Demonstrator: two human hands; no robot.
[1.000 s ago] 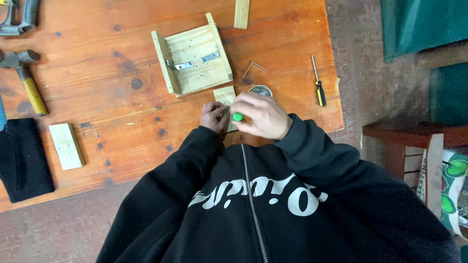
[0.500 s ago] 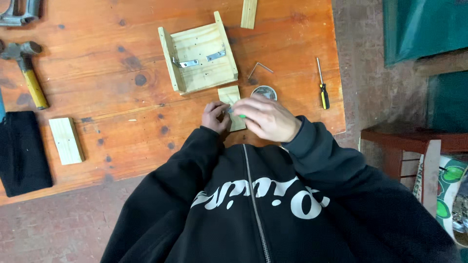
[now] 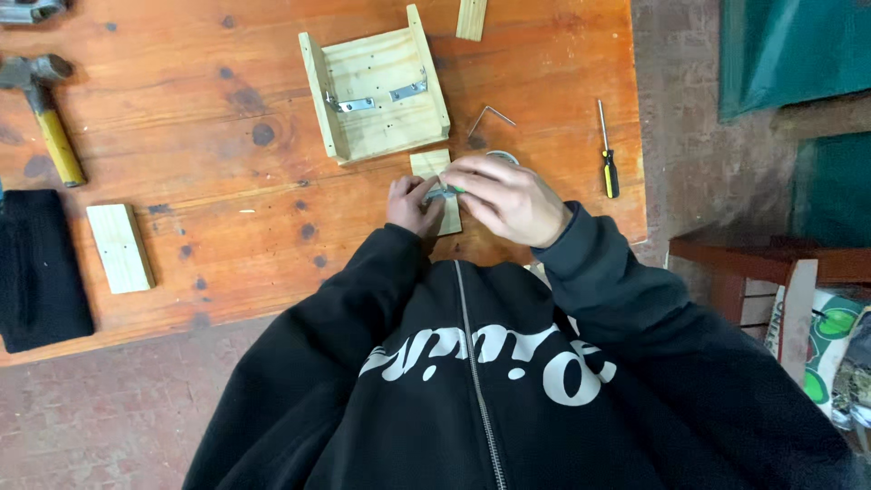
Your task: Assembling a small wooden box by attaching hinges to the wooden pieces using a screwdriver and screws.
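Observation:
My left hand (image 3: 410, 205) and my right hand (image 3: 508, 196) meet over a small pale wooden block (image 3: 430, 165) lying near the front edge of the wooden table (image 3: 227, 181). The fingers of my left hand pinch a small metal piece (image 3: 441, 193) against the block. Closed fingers of my right hand hold a small green-handled tool (image 3: 458, 190), of which only a sliver shows, with its tip at the metal piece. Just beyond the block sits an open-sided wooden box (image 3: 376, 91) with two metal brackets inside.
A bent hex key (image 3: 490, 116) and a yellow-and-black screwdriver (image 3: 606, 156) lie to the right. A hammer (image 3: 45, 118), a loose wood block (image 3: 120, 247) and a black cloth (image 3: 36, 272) lie at the left. A wooden stool (image 3: 762, 263) stands beyond the table's right edge.
The round green end of the tool, plain a second ago, is now mostly hidden under my right fingers. Both hands stay on the small block. The view has shifted slightly.

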